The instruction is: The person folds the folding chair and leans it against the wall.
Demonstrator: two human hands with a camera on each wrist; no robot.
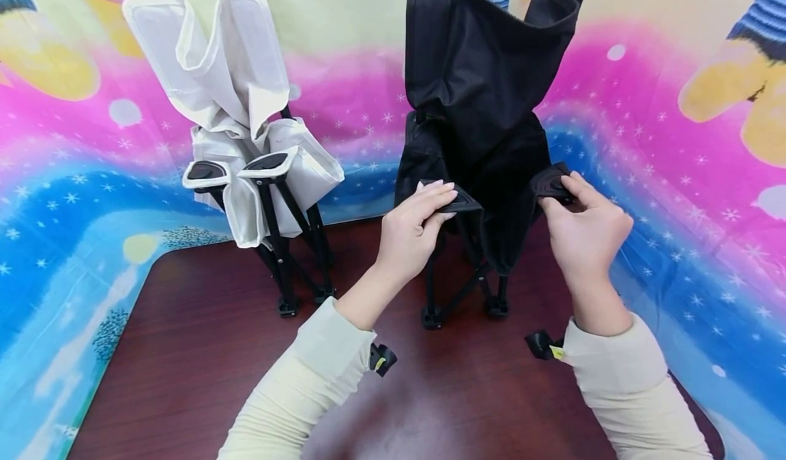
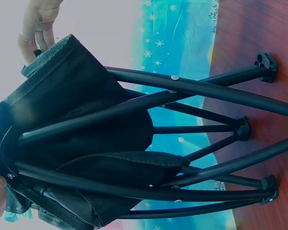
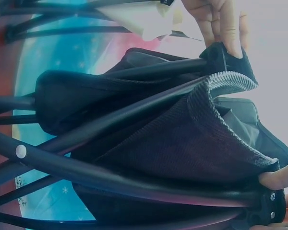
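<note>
A black folding chair stands partly spread on the table, its fabric back sagging between two raised corners. My left hand pinches its left front corner, fingers on top and thumb below. At the opposite front corner my right hand grips the fabric-covered end. Crossed black legs with plastic feet show below the cloth in the left wrist view. From the right wrist, the seat cloth hangs in a curve between the two held corners. Left of it stands a white folding chair, bunched together and untouched.
Both chairs stand on a dark red-brown table with rounded corners. A colourful patterned cloth hangs behind and along the sides. Small black straps with yellow tags stick out at the sleeve cuffs.
</note>
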